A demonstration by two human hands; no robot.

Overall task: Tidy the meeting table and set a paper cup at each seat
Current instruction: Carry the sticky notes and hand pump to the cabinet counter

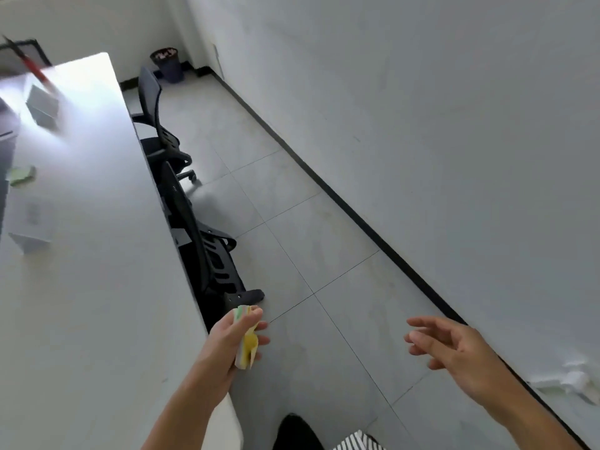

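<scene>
The left hand (227, 344) grips a small wad of yellow and green sticky notes (247, 345), fingers curled round it, at about 6 o'clock in the view, just past the near right edge of the meeting table (97, 287). The right hand (454, 349) hangs over the tiled floor (308, 222) at 4 o'clock, fingers spread loosely and holding nothing.

The white table fills the left side from 7 to 11 o'clock. On it lie a green sticky pad (22, 175) at 9 o'clock, a white box (31, 225) just nearer than that, and a second pale box (43, 107) at 10 o'clock beside a blurred red and black stick (39, 71).

Two black mesh office chairs stand along the table's right edge: the near chair (201, 241) is tucked close under it, straight ahead of the left hand, and the far chair (156, 105) sits at 11 o'clock. A dark waste bin (168, 64) stands in the far corner at 11 o'clock. The wall (454, 125) with its black skirting (357, 216) runs from 12 to 5 o'clock, with crumpled white material (571, 381) at its foot at 4 o'clock
</scene>
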